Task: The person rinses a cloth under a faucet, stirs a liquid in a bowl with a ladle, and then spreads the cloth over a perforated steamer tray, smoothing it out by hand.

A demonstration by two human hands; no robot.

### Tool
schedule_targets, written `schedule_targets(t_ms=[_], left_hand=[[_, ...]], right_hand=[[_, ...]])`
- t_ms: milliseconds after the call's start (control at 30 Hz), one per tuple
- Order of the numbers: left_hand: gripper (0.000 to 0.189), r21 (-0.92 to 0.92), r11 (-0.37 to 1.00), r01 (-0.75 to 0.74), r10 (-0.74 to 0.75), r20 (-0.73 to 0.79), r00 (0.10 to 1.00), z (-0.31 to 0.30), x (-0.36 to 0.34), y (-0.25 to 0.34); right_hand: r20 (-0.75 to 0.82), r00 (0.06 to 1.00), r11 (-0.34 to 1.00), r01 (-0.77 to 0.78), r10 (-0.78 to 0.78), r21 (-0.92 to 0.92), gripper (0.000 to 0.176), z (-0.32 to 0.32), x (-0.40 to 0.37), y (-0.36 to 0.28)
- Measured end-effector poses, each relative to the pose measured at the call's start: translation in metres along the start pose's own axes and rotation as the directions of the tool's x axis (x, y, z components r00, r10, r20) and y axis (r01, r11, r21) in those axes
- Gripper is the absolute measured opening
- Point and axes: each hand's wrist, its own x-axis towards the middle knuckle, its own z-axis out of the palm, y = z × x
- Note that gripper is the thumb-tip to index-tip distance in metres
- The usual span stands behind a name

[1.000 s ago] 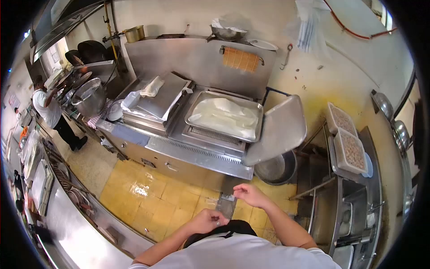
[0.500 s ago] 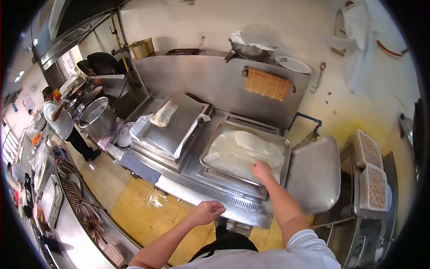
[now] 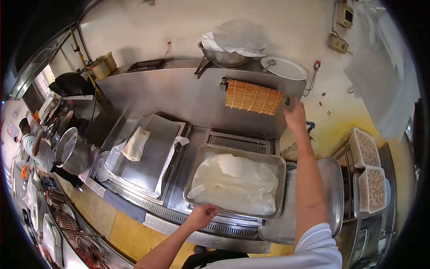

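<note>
My right hand [image 3: 295, 117] is raised, fingers apart, next to the right end of a bamboo mat [image 3: 253, 97] hanging on the steel backsplash; it holds nothing. My left hand [image 3: 202, 215] is loosely curled at the near rim of a steel tray [image 3: 280, 167] that holds a white sheet [image 3: 235, 184]. Whether the left hand touches the rim I cannot tell.
A flat steel lid [image 3: 336, 188] lies right of the tray. A covered tray with a folded cloth [image 3: 136, 143] sits to the left. Two tubs of filling [image 3: 369, 168] stand at right. A bowl [image 3: 226, 57] and plate [image 3: 283, 68] rest on the shelf. Another person [image 3: 33, 148] works far left.
I have moved closer to the steamer station. My right hand rose from the white sheet in the tray up to the bamboo mat's end. My left hand came up to the tray's near rim.
</note>
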Motion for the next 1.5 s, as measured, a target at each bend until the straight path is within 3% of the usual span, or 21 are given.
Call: schedule_targets(t_ms=[33,167,300,367,433,500,600,667,767,800,833,900,967,1000,1067,1133,1167,1200,1300,1433,1500], left_hand=[[0.024,-0.013,1.000,-0.024,0.024,0.014,1.000,0.002,0.007,-0.001],[0.021,-0.061,0.996,-0.073,0.076,0.051,0.996,0.001,0.026,0.007],[0.014,-0.191,0.978,-0.087,0.107,0.093,0.990,-0.007,0.051,0.011],[0.017,-0.392,0.919,0.030,0.028,0.141,0.990,-0.003,0.072,0.004],[0.020,-0.594,0.796,0.116,-0.023,0.162,0.987,-0.009,0.091,0.014],[0.022,-0.791,0.587,0.171,-0.068,0.162,0.984,-0.014,0.102,0.022],[0.027,-0.922,0.364,0.131,0.115,0.184,0.976,-0.019,0.140,0.003],[0.027,-0.960,0.254,0.121,0.163,0.166,0.973,-0.025,0.152,0.013],[0.029,-0.963,0.242,0.122,-0.029,0.118,0.993,-0.026,0.171,0.043],[0.040,-0.959,0.283,0.029,0.090,0.057,0.994,-0.017,0.195,0.020],[0.043,-0.947,0.322,-0.011,0.028,-0.002,1.000,-0.013,0.194,0.034],[0.050,-0.911,0.406,-0.070,-0.100,-0.120,0.988,0.004,0.194,0.061],[0.055,-0.950,0.312,0.027,-0.059,0.009,0.998,0.020,0.196,0.054],[0.056,-0.960,0.279,0.000,-0.023,-0.007,1.000,0.022,0.180,0.071],[0.057,-0.971,0.237,-0.028,0.012,-0.026,1.000,0.021,0.184,0.066],[0.058,-0.942,0.323,-0.096,-0.053,-0.119,0.991,0.000,0.173,0.068],[0.059,-0.923,0.362,-0.128,-0.086,-0.170,0.982,-0.007,0.167,0.070],[0.066,-0.956,0.291,-0.039,-0.001,-0.041,0.999,0.000,0.183,0.053],[0.070,-0.884,0.464,-0.050,0.087,-0.011,0.996,0.023,0.145,0.079],[0.079,-0.826,0.559,-0.074,-0.004,-0.091,0.996,0.004,0.147,0.042],[0.069,-0.769,0.638,0.035,-0.132,-0.065,0.989,-0.028,0.133,0.026]], right_hand=[[0.012,1.000,1.000,-0.005,0.005,-0.010,0.070,0.000,0.020,0.002],[0.099,0.993,0.998,-0.061,0.061,-0.002,0.054,0.041,0.017,0.020],[0.010,0.992,0.970,-0.123,0.123,0.209,0.033,0.035,-0.091,-0.037],[0.092,0.989,0.940,-0.141,0.117,0.312,0.032,0.037,-0.152,-0.072],[0.270,0.957,0.937,-0.190,0.110,0.292,0.040,0.050,-0.191,-0.113],[0.342,0.936,0.752,-0.164,-0.086,0.638,0.043,0.062,-0.221,-0.148],[0.379,0.925,0.576,-0.289,-0.040,0.765,0.050,0.050,-0.238,-0.184],[0.348,0.934,0.583,-0.325,0.076,0.745,0.050,0.064,-0.257,-0.161],[0.335,0.932,0.568,-0.353,0.141,0.743,0.039,0.098,-0.292,-0.138],[0.319,0.940,0.603,-0.323,0.118,0.729,0.039,0.117,-0.304,-0.130],[0.305,0.948,0.638,-0.292,0.094,0.713,0.040,0.118,-0.305,-0.139],[0.547,0.818,0.439,-0.563,0.178,0.700,0.056,0.118,-0.293,-0.138],[0.772,0.578,0.191,-0.816,0.264,0.546,0.062,0.133,-0.270,-0.110],[0.772,0.594,0.147,-0.805,0.228,0.575,0.073,0.144,-0.266,-0.098],[0.600,0.768,0.354,-0.638,0.223,0.684,0.068,0.155,-0.288,-0.107],[0.574,0.790,0.404,-0.608,0.217,0.684,0.066,0.167,-0.300,-0.102],[0.642,0.733,0.356,-0.676,0.226,0.645,0.067,0.174,-0.298,-0.094],[0.710,0.666,0.307,-0.742,0.231,0.596,0.068,0.183,-0.300,-0.082],[0.800,0.478,0.101,-0.874,0.363,0.476,0.069,0.162,-0.272,-0.083],[0.806,0.537,0.186,-0.844,0.248,0.504,0.060,0.151,-0.291,-0.113],[0.840,0.514,0.227,-0.851,0.174,0.474,0.047,0.150,-0.320,-0.122]])
